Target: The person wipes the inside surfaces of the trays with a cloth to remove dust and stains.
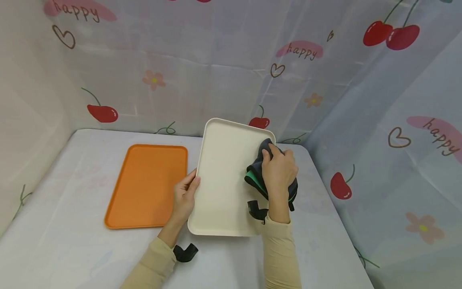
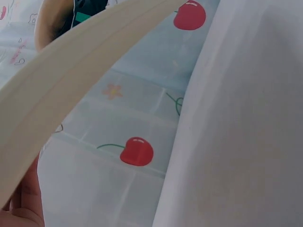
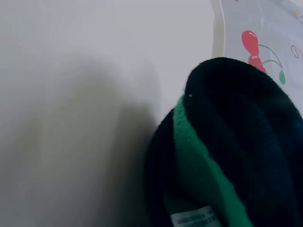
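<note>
A cream rectangular tray [image 1: 223,180] is held up at a tilt over the table, its inner face toward the head camera. My left hand [image 1: 185,196] grips its left edge, thumb on the near side; in the left wrist view the tray's rim [image 2: 57,80] crosses in front of the fingers. My right hand [image 1: 279,168] holds a bunched dark cloth [image 1: 255,168] with a green stripe against the tray's upper right part. Close up in the right wrist view, the folded cloth [image 3: 236,127] shows its green side and a white printed label [image 3: 196,218].
An orange tray [image 1: 148,188] lies flat on the white-covered table [image 1: 79,249], left of the cream one. Behind and to the right hangs a curtain [image 1: 216,88] printed with cherries and hearts. Black curved pieces sit at both wrists.
</note>
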`<state>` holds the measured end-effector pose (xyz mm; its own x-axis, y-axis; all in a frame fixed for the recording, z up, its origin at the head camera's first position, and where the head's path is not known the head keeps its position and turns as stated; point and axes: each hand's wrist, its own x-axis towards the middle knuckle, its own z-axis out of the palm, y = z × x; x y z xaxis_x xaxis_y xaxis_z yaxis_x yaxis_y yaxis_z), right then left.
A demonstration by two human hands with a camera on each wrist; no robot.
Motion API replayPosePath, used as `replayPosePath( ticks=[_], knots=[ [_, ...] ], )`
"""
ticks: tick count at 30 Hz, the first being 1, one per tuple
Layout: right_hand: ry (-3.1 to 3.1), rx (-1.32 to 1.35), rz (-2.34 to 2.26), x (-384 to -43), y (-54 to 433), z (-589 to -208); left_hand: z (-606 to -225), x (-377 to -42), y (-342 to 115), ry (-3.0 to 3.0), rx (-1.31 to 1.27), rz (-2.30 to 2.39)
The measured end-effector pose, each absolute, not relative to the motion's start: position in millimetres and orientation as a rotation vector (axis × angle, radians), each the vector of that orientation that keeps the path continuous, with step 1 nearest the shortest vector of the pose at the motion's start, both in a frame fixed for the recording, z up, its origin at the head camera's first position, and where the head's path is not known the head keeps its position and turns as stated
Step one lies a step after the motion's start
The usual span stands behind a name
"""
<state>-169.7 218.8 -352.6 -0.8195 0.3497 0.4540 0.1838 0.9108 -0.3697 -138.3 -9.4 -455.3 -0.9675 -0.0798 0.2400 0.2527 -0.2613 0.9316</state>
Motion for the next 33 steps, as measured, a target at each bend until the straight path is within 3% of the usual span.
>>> replayPosePath(
  ticks=[33],
  knots=[
    [-2.449, -0.303, 0.568, -161.9, 219.8, -356.1, -458.7, -139.6, -10.0, -1.761, -0.244, -2.374]
  ],
)
